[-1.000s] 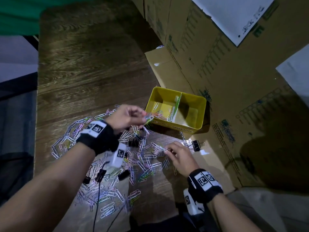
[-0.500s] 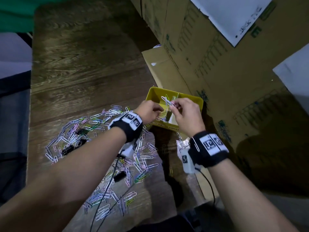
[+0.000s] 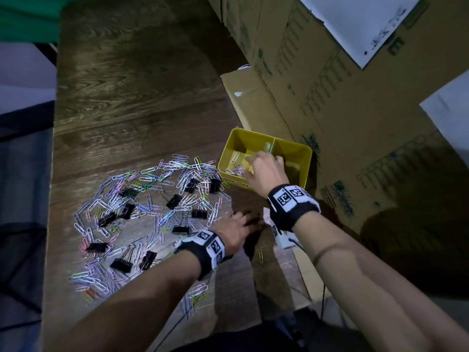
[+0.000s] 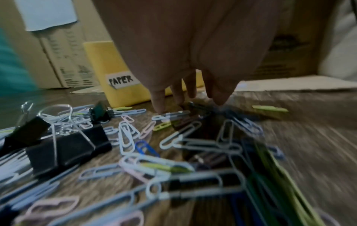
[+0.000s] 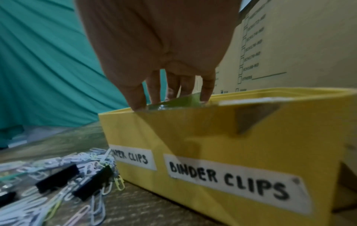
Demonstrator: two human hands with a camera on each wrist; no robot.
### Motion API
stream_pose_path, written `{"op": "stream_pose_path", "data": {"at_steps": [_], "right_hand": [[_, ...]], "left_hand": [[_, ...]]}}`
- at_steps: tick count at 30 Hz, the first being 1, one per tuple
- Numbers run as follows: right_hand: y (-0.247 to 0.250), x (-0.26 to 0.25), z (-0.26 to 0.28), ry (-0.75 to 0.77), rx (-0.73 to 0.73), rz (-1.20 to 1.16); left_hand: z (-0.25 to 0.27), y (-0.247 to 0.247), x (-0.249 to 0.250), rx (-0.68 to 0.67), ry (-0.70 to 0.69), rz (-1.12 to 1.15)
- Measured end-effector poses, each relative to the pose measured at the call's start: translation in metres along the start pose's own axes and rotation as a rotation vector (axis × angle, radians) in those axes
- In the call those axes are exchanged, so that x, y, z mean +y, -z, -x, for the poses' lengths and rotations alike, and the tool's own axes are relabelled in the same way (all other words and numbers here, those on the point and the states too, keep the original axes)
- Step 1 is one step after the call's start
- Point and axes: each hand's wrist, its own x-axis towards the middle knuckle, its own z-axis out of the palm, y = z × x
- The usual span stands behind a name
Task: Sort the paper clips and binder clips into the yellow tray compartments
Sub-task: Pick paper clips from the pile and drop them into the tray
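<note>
Right hand (image 3: 266, 171): over the tray, fingers pointing down and loosely spread near the divider; nothing visibly held.
Left hand (image 3: 234, 231): low over the table at the near edge of the pile, fingers (image 4: 159, 100) extended downward, tips touching or almost touching a paper clip; blur makes a pinch hard to confirm.
Tray (image 3: 303, 151): yellow, two compartments, standing on the table beside cardboard boxes (image 3: 330, 102); front labels read "PAPER CLIPS" and "BINDER CLIPS".
Paper clips (image 3: 162, 174): most scattered in a wide pile on the table left of the tray; a few lie in the left compartment.
Binder clips (image 3: 121, 265): black, mixed through the pile, all on the table.
Table (image 3: 132, 85): dark wood grain.
</note>
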Motion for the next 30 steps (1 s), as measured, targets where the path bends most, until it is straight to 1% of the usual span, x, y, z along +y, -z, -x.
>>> {"op": "stream_pose_path", "data": {"at_steps": [3,4,5,7,8,9,11,12,13,14,15,16,18,19,21,23,24,26,28,30], "right_hand": [[0.001,0.001,0.027,0.122,0.259,-0.195],[0.002,0.0,0.04,0.174,0.282,-0.27],[0.001,0.0,0.054,0.213,0.235,-0.332],[-0.005,0.002,0.081,0.23,0.007,-0.373],[-0.008,0.003,0.093,0.203,-0.133,-0.349],[-0.013,0.004,0.104,0.157,-0.274,-0.302],[-0.021,0.006,0.122,0.038,-0.535,-0.174],[-0.025,0.004,0.129,-0.006,-0.628,-0.12],[-0.032,0.002,0.135,-0.05,-0.683,-0.094],[-0.039,-0.001,0.139,-0.091,-0.691,-0.098],[-0.047,-0.005,0.141,-0.121,-0.662,-0.12],[-0.055,-0.011,0.142,-0.139,-0.613,-0.146],[-0.072,-0.024,0.143,-0.156,-0.518,-0.193],[-0.079,-0.03,0.143,-0.16,-0.473,-0.198],[-0.088,-0.038,0.142,-0.168,-0.41,-0.195],[-0.094,-0.042,0.141,-0.162,-0.395,-0.18],[-0.095,-0.044,0.14,-0.159,-0.4,-0.178],[-0.097,-0.046,0.138,-0.119,-0.386,-0.182],[-0.099,-0.045,0.136,-0.088,-0.344,-0.185],[-0.101,-0.044,0.133,-0.087,-0.32,-0.206]], "left_hand": [[0.015,-0.02,-0.002,0.045,-0.021,-0.024],[0.022,-0.026,-0.005,0.076,-0.053,0.002],[0.03,-0.031,-0.008,0.111,-0.104,0.019],[0.046,-0.039,-0.016,0.183,-0.2,0.04],[0.054,-0.04,-0.018,0.218,-0.195,0.074],[0.061,-0.041,-0.021,0.26,-0.146,0.112],[0.069,-0.041,-0.026,0.356,0.01,0.143],[0.069,-0.041,-0.027,0.381,0.085,0.134],[0.068,-0.041,-0.027,0.372,0.143,0.125],[0.066,-0.041,-0.026,0.33,0.179,0.127],[0.064,-0.042,-0.023,0.272,0.193,0.129],[0.061,-0.045,-0.02,0.223,0.186,0.129],[0.059,-0.049,-0.011,0.192,0.151,0.127],[0.059,-0.05,-0.007,0.198,0.148,0.13],[0.063,-0.047,-0.004,0.21,0.219,0.148],[0.067,-0.045,-0.005,0.197,0.314,0.167],[0.069,-0.045,-0.005,0.182,0.336,0.174],[0.07,-0.048,-0.005,0.197,0.319,0.204],[0.071,-0.049,-0.005,0.249,0.285,0.245],[0.073,-0.05,-0.005,0.299,0.288,0.295]]}}
